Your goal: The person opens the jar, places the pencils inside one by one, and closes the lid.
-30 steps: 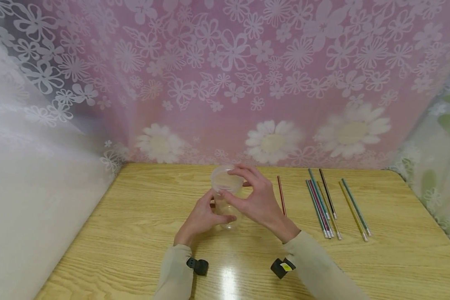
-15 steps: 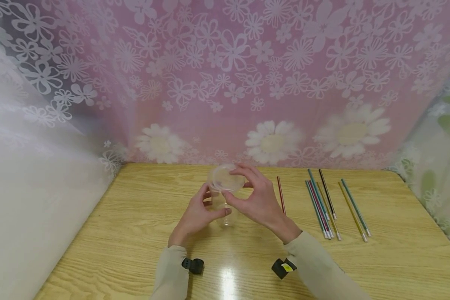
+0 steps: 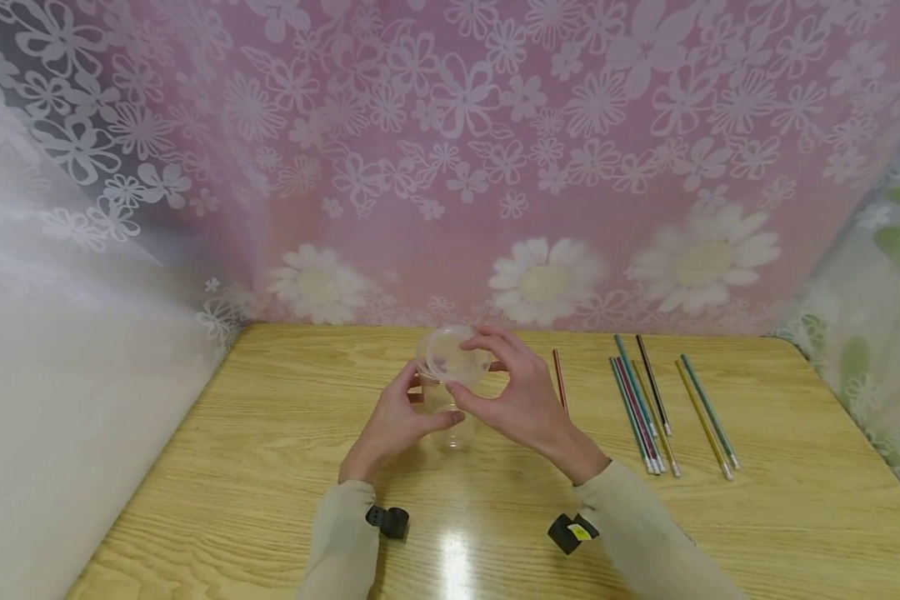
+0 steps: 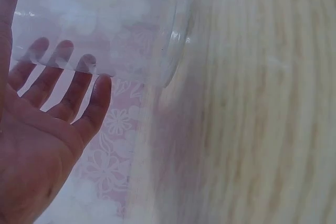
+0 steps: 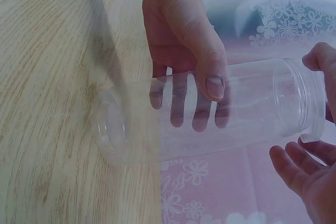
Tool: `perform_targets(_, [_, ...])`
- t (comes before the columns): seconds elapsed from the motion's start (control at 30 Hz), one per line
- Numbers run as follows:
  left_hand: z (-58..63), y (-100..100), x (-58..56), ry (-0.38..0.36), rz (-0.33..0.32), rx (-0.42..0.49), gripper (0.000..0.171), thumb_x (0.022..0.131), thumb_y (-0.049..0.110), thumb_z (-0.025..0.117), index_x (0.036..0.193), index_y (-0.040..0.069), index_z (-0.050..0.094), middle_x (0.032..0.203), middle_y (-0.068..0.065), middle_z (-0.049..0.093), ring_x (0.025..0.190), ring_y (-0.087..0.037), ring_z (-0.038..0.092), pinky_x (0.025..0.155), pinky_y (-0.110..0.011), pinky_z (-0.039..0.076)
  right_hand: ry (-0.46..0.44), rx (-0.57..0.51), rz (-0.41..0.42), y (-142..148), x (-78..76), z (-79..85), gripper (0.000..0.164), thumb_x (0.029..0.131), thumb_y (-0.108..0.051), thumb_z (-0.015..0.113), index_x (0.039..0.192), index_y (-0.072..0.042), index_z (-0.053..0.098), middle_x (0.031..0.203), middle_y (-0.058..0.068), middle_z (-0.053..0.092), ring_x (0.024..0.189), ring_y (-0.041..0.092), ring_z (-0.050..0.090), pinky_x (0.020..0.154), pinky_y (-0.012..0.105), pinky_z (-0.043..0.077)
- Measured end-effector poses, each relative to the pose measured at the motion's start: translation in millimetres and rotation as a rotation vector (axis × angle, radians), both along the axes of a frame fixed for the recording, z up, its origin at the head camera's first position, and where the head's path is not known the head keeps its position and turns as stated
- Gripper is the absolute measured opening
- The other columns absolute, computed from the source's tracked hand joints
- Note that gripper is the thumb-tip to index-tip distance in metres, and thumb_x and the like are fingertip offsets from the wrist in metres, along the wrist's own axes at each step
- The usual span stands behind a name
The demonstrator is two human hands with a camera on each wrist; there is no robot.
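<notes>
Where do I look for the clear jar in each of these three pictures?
Head view: the clear jar is just below centre.
Left wrist view: the clear jar is at upper left, cut off by the top edge.
Right wrist view: the clear jar lies sideways across the middle.
Shared landmark: the left hand, holding it in all three.

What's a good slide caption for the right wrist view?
Left hand grips a clear jar while the right hand holds the lid at one end.
</notes>
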State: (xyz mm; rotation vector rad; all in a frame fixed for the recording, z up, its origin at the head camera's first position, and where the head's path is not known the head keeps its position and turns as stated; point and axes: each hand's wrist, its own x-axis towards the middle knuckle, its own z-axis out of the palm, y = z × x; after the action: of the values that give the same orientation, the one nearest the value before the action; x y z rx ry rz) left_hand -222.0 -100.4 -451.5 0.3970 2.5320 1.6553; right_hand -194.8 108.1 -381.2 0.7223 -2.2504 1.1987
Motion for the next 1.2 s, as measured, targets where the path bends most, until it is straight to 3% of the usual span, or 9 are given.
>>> perform_targets(0.33, [1.1, -5, -11.7, 0.054, -0.004, -0.005, 0.068, 0.079, 0.041, 0.089, 0.135, 0.046, 0.052, 0.133, 0.01, 0.059, 0.123, -0.02, 0.058, 0.103, -0.047, 0.052, 0.04, -0.01, 0.013, 7, 1.1, 1.2, 0.045, 0.077, -0.02, 0.09, 0.115, -0.011, 0.069, 0.136, 0.011, 0.062, 0.122, 0.028, 0.062, 0.077, 0.04, 0.06])
perform_targets(0.73, [2.3, -7, -20.6, 0.104, -0.028, -0.005, 0.071, 0.079, 0.03, 0.089, 0.14, 0.029, 0.053, 0.131, 0.006, 0.063, 0.119, -0.021, 0.059, 0.101, -0.048, 0.051, 0.055, 0.017, 0.028, 21, 13.4, -2.8, 0.043, 0.074, -0.019, 0.091, 0.108, -0.012, 0.066, 0.126, 0.009, 0.064, 0.114, 0.026, 0.063, 0.076, 0.042, 0.058])
perform_targets(0.97, [-0.6, -8, -20.9, 0.107, -0.024, -0.006, 0.066, 0.08, 0.031, 0.089, 0.136, 0.037, 0.053, 0.132, 0.003, 0.063, 0.118, -0.02, 0.059, 0.101, -0.046, 0.05, 0.074, 0.039, 0.044, 32, 22.1, -8.2, 0.045, 0.071, -0.014, 0.091, 0.107, -0.012, 0.065, 0.125, 0.01, 0.064, 0.113, 0.026, 0.064, 0.074, 0.038, 0.057])
perform_targets(1.1, [-0.7, -9, -19.6, 0.106, -0.023, -0.01, 0.067, 0.08, 0.034, 0.089, 0.136, 0.038, 0.052, 0.135, -0.006, 0.063, 0.12, -0.025, 0.059, 0.102, -0.047, 0.049, 0.084, 0.042, 0.046, 39, 27.2, -12.2, 0.046, 0.07, -0.011, 0.09, 0.107, -0.013, 0.065, 0.125, 0.009, 0.064, 0.109, 0.023, 0.064, 0.074, 0.035, 0.056])
perform_targets(1.2, [-0.7, -9, -18.7, 0.099, -0.021, -0.008, 0.067, 0.079, 0.036, 0.089, 0.136, 0.039, 0.052, 0.135, -0.004, 0.062, 0.122, -0.029, 0.059, 0.103, -0.049, 0.049, 0.084, 0.043, 0.054, 43, 32.0, -15.2, 0.047, 0.068, -0.009, 0.09, 0.107, -0.014, 0.064, 0.125, 0.008, 0.064, 0.107, 0.022, 0.064, 0.074, 0.034, 0.055])
